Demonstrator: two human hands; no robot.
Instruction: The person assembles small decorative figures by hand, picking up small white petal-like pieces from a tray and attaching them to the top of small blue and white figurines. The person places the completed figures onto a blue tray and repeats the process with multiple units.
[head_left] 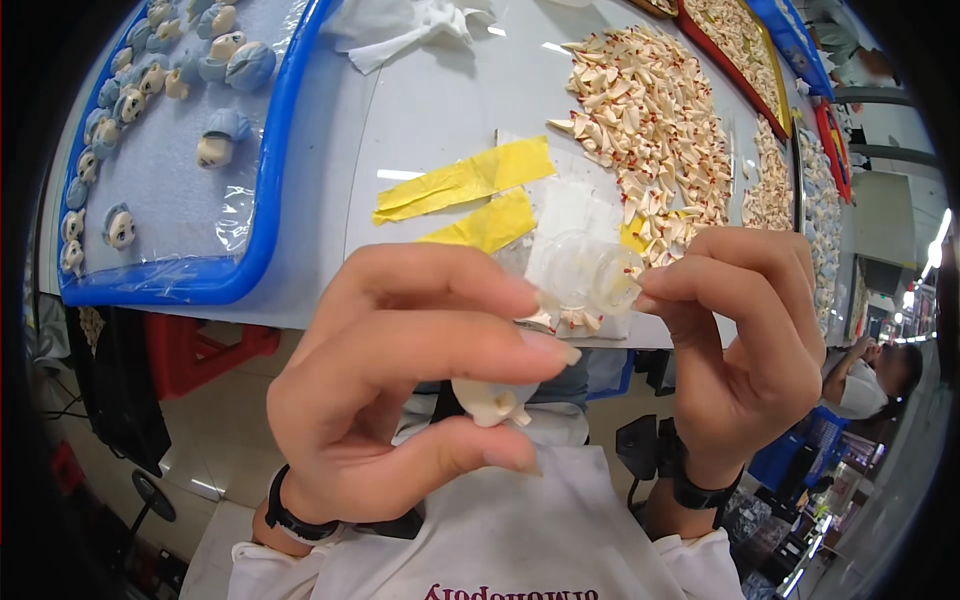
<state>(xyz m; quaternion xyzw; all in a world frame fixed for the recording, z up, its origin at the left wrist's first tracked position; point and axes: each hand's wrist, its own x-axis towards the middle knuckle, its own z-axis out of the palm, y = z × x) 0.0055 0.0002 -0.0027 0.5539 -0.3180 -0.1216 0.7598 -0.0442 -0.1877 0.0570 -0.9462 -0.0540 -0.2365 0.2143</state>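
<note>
My left hand [385, 365] is closed around a small doll head [488, 403], pinched between thumb and fingers. Its pale underside faces down, and the fingers cover much of it. On the right, my right hand [745, 345] has thumb and forefinger pressed together on a tiny cream piece with a red tip [634, 273], mostly hidden by the fingertips. Just behind that piece, clear plastic cups [572, 262] stand near the table's front edge. Past the right hand spreads a large heap of similar cream pieces with red tips [655, 130].
A blue-rimmed tray [268, 215] at left holds several doll heads with blue hair. Yellow tape strips [465, 180] lie mid-table, with a white cloth [400, 28] at the back. More trays of pieces [735, 45] line the far right. Below the table is a red stool [205, 355].
</note>
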